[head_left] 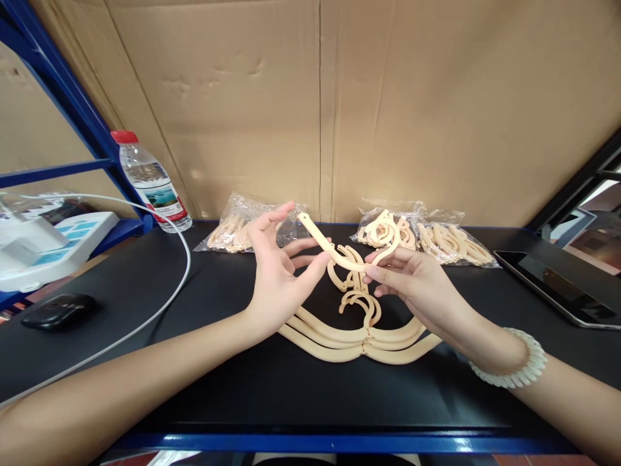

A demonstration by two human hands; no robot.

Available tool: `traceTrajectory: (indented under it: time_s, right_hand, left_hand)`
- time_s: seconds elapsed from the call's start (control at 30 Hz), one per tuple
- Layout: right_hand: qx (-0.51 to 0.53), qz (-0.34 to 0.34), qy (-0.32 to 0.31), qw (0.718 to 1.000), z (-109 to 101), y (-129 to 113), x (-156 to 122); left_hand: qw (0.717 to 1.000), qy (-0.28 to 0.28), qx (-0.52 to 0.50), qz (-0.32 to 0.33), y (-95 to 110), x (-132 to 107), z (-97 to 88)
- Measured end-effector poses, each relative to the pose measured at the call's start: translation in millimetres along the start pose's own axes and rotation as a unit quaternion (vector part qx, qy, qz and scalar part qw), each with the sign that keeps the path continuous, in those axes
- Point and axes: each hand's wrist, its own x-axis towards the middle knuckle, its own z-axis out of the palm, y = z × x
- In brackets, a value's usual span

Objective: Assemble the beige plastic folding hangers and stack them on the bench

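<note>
The right hand pinches a beige plastic hook piece between thumb and fingers, holding it above the middle of the desk. The left hand has its fingers spread wide, its thumb at the piece's straight arm; I cannot tell whether it grips.

Taking the hook piece as the clock's centre, a stack of beige hangers lies between five and six o'clock. A clear bag of beige parts sits at nine, and two more bags between two and three.

Between nine and ten stands a water bottle with a red cap; its label shows a blue-green landscape above a red band with pale lettering, too small to read, so the brand cannot be told. At nine, a white power strip carries blue patches. A black mouse rests between eight and nine, its top showing faint marks at most. At three lies a dark-screened tablet.
</note>
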Motion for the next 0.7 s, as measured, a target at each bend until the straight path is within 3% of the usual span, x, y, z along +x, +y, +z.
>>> traceTrajectory:
  time_s: [0.07,0.2,0.37,0.53,0.7]
  right_hand:
    - [0.001,0.008,-0.01,1.0,0,0,0]
    - [-0.007,0.027,-0.044,0.999,-2,3,2]
    - [0.03,0.068,-0.039,0.996,-7,4,7]
    - [0.07,0.068,-0.012,0.995,-12,0,12]
    - [0.059,0.07,-0.024,0.996,-17,4,16]
  left_hand:
    - [0.993,-0.002,-0.052,-0.102,1,1,0.3]
    - [0.951,-0.055,-0.115,-0.283,-2,3,-0.7]
    - [0.931,-0.051,-0.13,-0.336,-4,8,-2.9]
    - [0.923,-0.038,-0.118,-0.364,-6,14,-7.3]
    - [0.912,-0.042,-0.133,-0.385,-13,18,-11.7]
